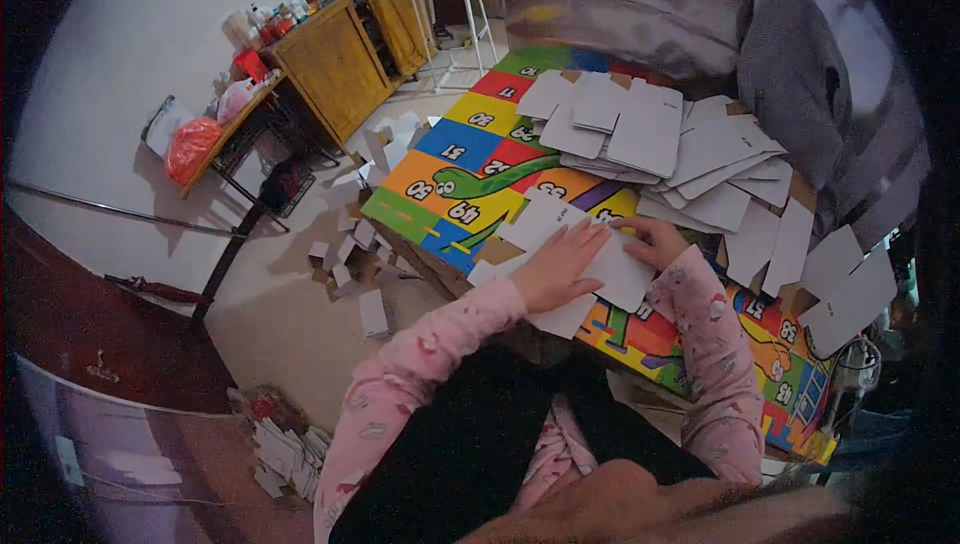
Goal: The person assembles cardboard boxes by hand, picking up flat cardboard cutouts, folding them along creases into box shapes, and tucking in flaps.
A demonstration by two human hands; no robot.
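A flat white cardboard box blank [621, 277] lies in front of me on a colourful numbered play mat that covers the table. My left hand [562, 266] rests on it palm down, fingers stretched out and lying flat. At the blank's right side, my right hand [655, 242] has its fingers bent, thumb and fingertips pinching near the upper edge. Part of the blank is covered by my hands. Just beyond them is a loose pile of similar flat white blanks [645, 129], overlapping and spreading to the right.
The play mat [470, 149] has bright numbered squares. Folded small white boxes [345, 254] lie scattered on the floor to the left of the table. More white pieces [290, 454] are heaped at lower left. A wooden cabinet [335, 69] stands by the wall; a grey chair back [795, 54] rises at far right.
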